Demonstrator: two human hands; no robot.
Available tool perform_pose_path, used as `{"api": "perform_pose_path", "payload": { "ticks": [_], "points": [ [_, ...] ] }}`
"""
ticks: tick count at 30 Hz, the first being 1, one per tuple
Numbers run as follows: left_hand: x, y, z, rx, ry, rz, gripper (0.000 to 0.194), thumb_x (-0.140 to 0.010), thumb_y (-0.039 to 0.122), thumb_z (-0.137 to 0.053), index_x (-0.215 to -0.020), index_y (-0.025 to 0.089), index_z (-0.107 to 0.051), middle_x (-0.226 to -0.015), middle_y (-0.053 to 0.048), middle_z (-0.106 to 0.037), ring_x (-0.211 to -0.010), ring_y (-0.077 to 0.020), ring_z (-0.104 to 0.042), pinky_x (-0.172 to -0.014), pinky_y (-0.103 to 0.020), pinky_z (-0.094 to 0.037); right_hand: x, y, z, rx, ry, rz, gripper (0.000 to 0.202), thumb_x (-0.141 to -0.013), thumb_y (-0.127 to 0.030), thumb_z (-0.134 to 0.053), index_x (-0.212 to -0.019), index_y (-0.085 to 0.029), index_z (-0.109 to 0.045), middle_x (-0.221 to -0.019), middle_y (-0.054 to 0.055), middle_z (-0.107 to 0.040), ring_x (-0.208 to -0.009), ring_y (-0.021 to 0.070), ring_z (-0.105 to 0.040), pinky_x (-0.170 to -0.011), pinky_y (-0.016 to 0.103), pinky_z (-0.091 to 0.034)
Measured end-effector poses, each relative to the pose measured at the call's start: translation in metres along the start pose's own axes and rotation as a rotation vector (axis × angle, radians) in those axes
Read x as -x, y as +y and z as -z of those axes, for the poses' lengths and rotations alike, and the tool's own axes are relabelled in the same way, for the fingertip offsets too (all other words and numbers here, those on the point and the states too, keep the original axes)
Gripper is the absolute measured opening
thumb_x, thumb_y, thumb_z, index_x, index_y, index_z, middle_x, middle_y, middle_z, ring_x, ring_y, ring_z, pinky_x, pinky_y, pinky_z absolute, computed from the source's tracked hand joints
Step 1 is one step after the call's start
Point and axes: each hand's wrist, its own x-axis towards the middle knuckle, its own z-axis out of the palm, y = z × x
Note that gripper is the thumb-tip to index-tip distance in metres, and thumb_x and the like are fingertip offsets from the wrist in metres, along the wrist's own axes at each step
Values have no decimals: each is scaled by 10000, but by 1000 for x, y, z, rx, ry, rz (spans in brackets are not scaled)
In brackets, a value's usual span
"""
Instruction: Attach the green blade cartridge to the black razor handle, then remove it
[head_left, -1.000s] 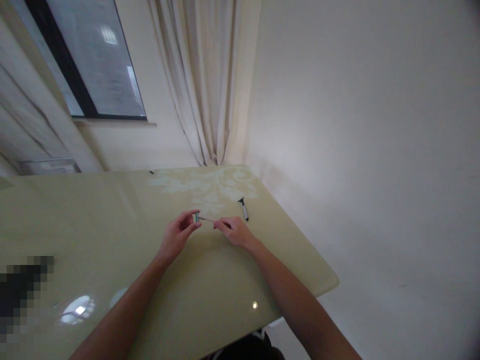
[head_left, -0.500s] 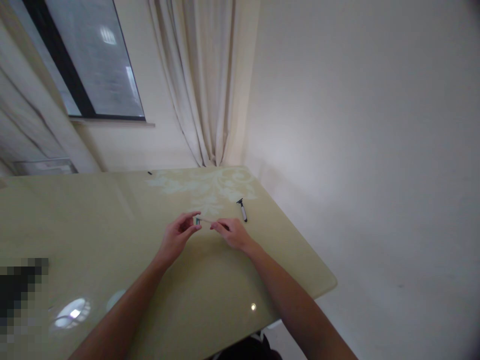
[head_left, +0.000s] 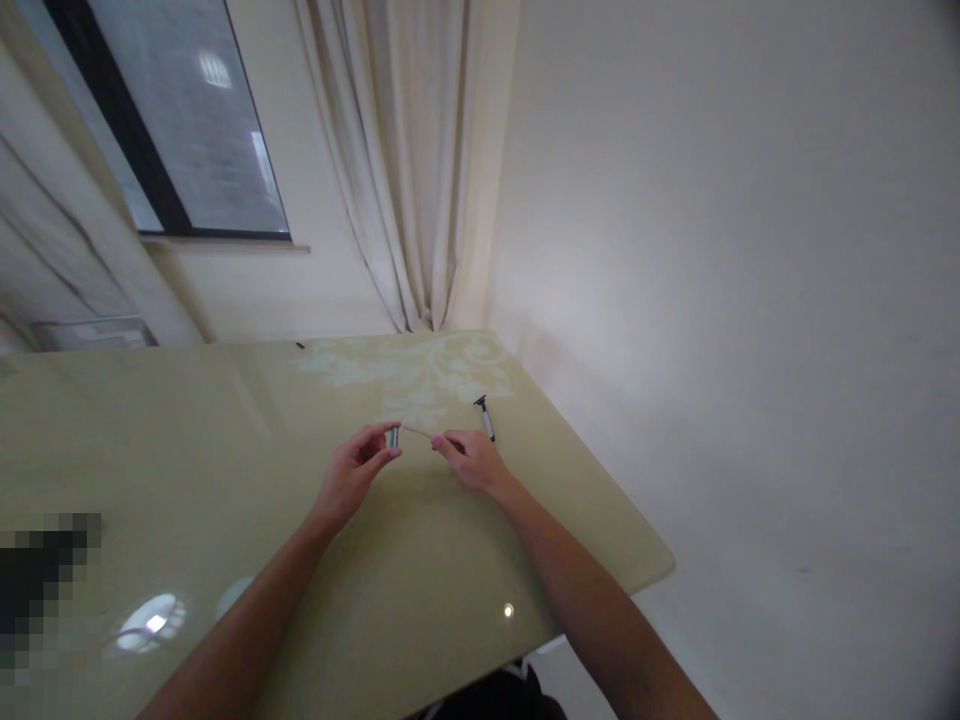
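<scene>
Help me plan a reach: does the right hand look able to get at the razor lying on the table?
Probably yes: the razor lies just beyond the right hand, with nothing visible between them, though that hand's fingers hold a thin stick.

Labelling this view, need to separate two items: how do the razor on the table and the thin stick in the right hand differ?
Pose: the razor lies on the table; the thin stick is held in the right hand.
Colour: the razor is black and grey, the thin stick pale.
Shape: the razor has a wide crosswise head; the thin stick's visible part shows none.
Shared: both look narrow.
</scene>
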Motion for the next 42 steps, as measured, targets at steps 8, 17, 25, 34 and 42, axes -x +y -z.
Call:
{"api": "perform_pose_path", "payload": {
  "ticks": [8, 17, 25, 34, 42],
  "points": [
    [-1, -3, -1, 12, -1, -16, 424, -812, 404, -788, -1189, 213, -751, -729, 51, -490, -646, -117, -457, -623, -249, -370, 2, -3, 0, 14, -7, 40, 549, -1057, -576, -458, -879, -174, -788, -641, -6, -563, -616, 131, -450, -614, 278, -256],
    [-2, -6, 0, 31, 0, 0, 433, -810, 415, -790, -1191, 214, -748, -732, 51, -489, -650, -119, -460, -622, -251, -364, 2, -2, 1, -5, -28, 71, 529, -1054, -568, -461, -911, -181, -792, -617, -22, -525, -596, 126, -434, -601, 276, -249],
    [-1, -4, -2, 34, -13, 7, 433, -804, 418, -795, -1184, 217, -748, -736, 44, -503, -655, -126, -468, -623, -253, -377, 3, -3, 1, -52, -76, 103, 530, -1049, -569, -467, -917, -177, -798, -623, -21, -535, -598, 124, -452, -597, 269, -260],
    [-2, -1, 0, 1, 2, -10, 416, -800, 401, -785, -1170, 213, -751, -736, 42, -516, -655, -128, -483, -627, -254, -393, 3, -2, 0, -30, -91, 92, 559, -1054, -591, -445, -976, -180, -816, -634, -13, -562, -602, 127, -445, -604, 270, -264],
    [-1, -1, -1, -3, -1, -5, 417, -810, 420, -777, -1168, 208, -752, -730, 42, -507, -646, -125, -468, -615, -251, -380, 2, -3, 2, -12, -43, 76, 560, -1057, -586, -446, -952, -175, -812, -643, -7, -568, -607, 126, -465, -608, 267, -264]
  ]
}}
